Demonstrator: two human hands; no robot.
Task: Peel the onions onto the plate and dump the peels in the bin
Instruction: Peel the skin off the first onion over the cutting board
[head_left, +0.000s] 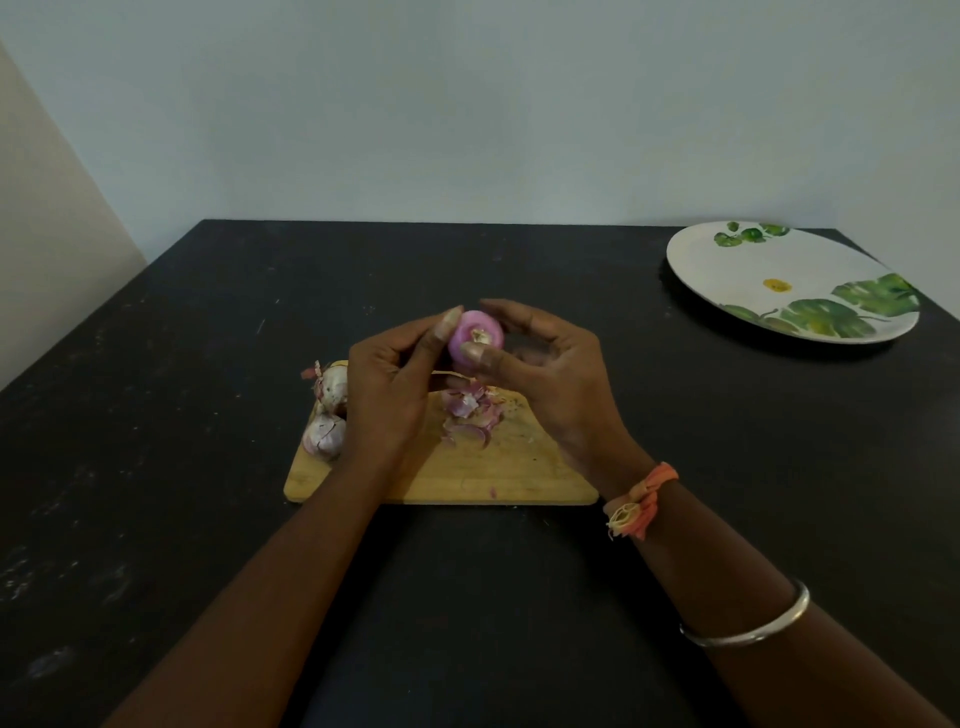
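A peeled onion (475, 335), pink and glossy with its pale root end turned toward the camera, is held in the air between two bare hands just above the far edge of a wooden cutting board (519, 467). The right hand (545, 379) closes its grip on the bulb, thumb pressed on the near face beside the root and fingers curled round the far side. The left hand (395, 384) grips it from the left, thumb upright against the onion's edge and the other fingers curled in below.

Directly beneath the hands, a loose heap of purple and papery peels (470, 415) lies on the board. Two unpeeled onions (332, 387) sit one behind the other at the board's left edge, partly hidden by the left hand.

An orange thread band (647, 493) circles the right wrist, with a silver bangle (753, 623) lower on the forearm. The board rests on a scuffed black counter (208, 364). Well apart at the far right stands a white plate (727, 270) printed with green leaves, nothing on it, against a pale wall (467, 104).
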